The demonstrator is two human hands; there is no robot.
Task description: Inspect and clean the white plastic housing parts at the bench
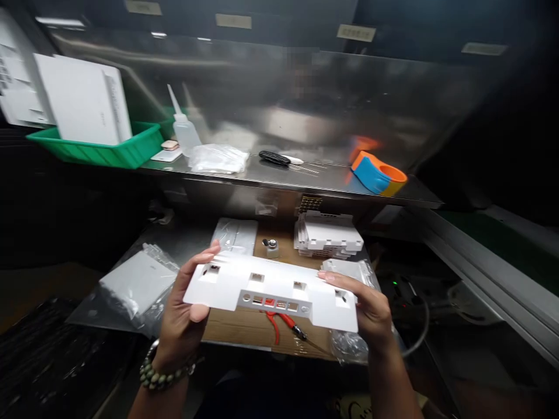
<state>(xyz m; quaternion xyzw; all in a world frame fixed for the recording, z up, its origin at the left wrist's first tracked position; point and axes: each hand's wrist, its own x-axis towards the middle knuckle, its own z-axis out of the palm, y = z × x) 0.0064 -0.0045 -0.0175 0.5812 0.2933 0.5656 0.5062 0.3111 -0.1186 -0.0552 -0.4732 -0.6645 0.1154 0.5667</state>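
Note:
Between my two hands I hold up a white plastic housing panel (271, 279), with a recessed row of port cut-outs along its near edge and several small square openings above. My left hand (186, 302) grips its left end, thumb in front and fingers behind. The right end is held by my right hand (369, 302), its fingers over the top edge and its thumb hidden. Beneath the panel, red-handled pliers (286, 320) lie on a cardboard sheet (236, 329); the panel covers part of them. A beaded bracelet (161, 378) circles my left wrist.
Similar white panels (329, 233) are stacked behind. A small metal-topped bottle (271, 249) stands beside them. Bagged white parts (137, 282) lie left. The steel shelf (236, 179) holds a green bin (109, 157), a squeeze bottle (186, 131), thin-tipped tools (275, 157) and an orange-blue tape roll (375, 174).

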